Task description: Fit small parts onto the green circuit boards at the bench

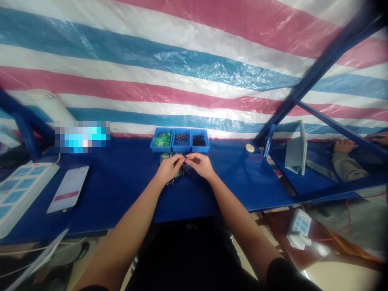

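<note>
Close together over the blue table (121, 194), my left hand (169, 166) and my right hand (200, 164) meet at their fingertips. Both are closed in a pinch around something too small to make out. A dark patterned item (165, 155), perhaps a small bag, lies partly hidden behind my left hand. Several small brass-coloured and dark pieces (170, 182) are scattered on the table under my fingers. Just behind my hands are three joined blue bins: the left bin (154, 146) holds green plastic bags, the middle bin (182, 149) small metallic parts, the right bin (200, 149) dark small parts.
A phone (69, 189) and a white power strip (26, 188) lie to the left. A round cream object (250, 148) rests at right, near the blue metal frame (268, 141). Beyond it stand a tablet (298, 149) and another person's hand (344, 146). A striped sheet (194, 60) hangs behind.
</note>
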Tool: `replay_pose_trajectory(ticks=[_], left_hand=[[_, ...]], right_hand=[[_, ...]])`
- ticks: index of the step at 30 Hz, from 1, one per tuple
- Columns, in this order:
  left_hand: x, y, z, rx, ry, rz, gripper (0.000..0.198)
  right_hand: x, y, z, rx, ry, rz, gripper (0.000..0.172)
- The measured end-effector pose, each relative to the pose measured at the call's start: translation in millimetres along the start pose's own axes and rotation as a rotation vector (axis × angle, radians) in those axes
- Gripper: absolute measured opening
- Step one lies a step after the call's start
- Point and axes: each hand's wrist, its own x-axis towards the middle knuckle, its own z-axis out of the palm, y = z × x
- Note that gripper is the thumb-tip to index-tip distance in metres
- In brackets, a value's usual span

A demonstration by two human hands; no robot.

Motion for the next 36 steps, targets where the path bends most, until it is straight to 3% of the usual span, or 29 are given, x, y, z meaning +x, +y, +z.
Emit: replay_pose_trajectory(ticks=[14, 25, 36], left_hand=[[-0.8, 2.0, -0.6, -0.035, 0.024, 0.010, 0.028], [0.3, 3.8, -3.2, -0.012, -0.041, 0.003, 0.029], [0.0, 0.3, -1.0, -0.034, 0.006, 0.011, 0.027]], right_hand=[[0.8, 4.3, -0.6, 0.045, -0.010, -0.007, 0.032], [0.1, 3.0, -0.3, -0.002, -0.003, -0.017, 0.032], [0.2, 4.0, 0.1, 0.023, -0.012, -0.030, 0.029]])
